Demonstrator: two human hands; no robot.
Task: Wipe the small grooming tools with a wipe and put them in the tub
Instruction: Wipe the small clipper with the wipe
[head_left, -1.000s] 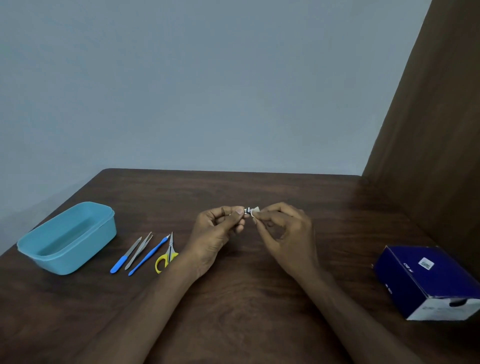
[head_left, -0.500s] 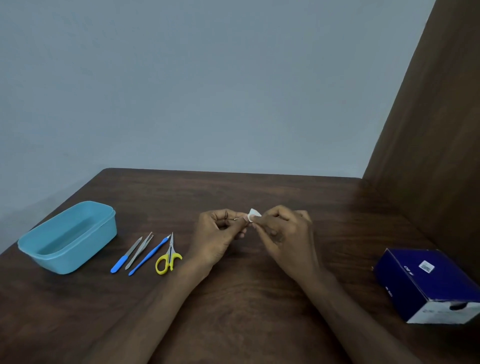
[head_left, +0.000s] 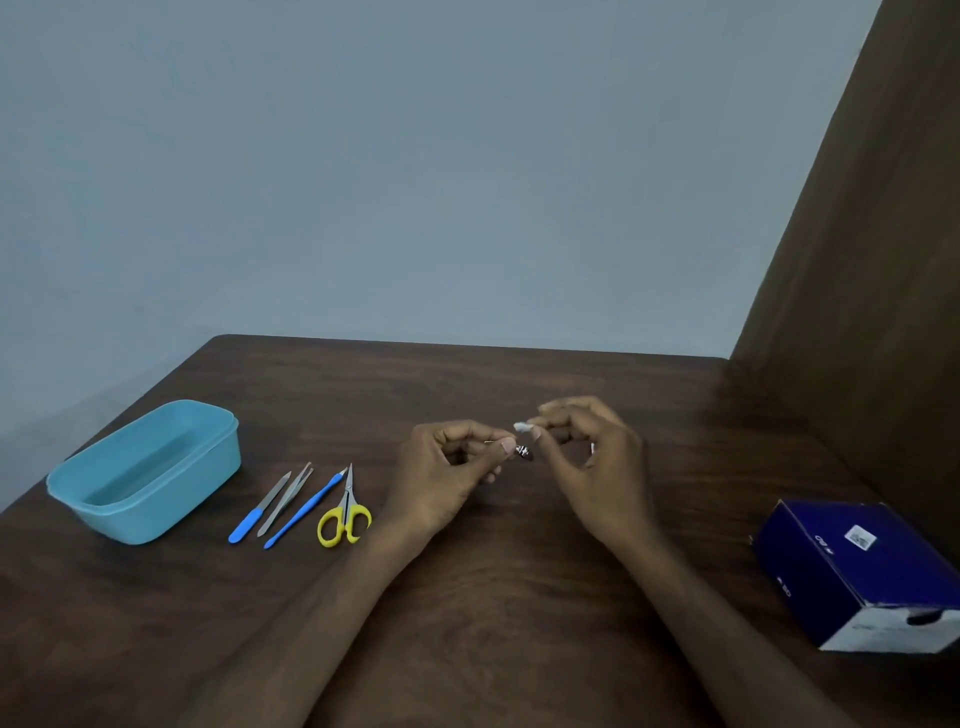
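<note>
Above the middle of the table, my left hand (head_left: 452, 467) pinches a small metal tool (head_left: 522, 451) whose dark end sticks out past my thumb. My right hand (head_left: 592, 457) pinches a small white wipe (head_left: 522, 427) just above and right of that end; wipe and tool look slightly apart. A light blue tub (head_left: 150, 467) stands open at the left. Between the tub and my left hand lie a blue-handled file (head_left: 257, 509), metal tweezers (head_left: 285, 499), a thin blue tool (head_left: 306, 506) and yellow-handled scissors (head_left: 345, 514).
A dark blue box (head_left: 857, 566) with a white end sits at the right, near a brown wall panel (head_left: 883, 260). The dark wooden table (head_left: 493, 597) ends at a grey-blue wall behind.
My right hand has drawn the wipe off the tool and moved a little to the right. The tool's dark end now shows beside my left thumb.
</note>
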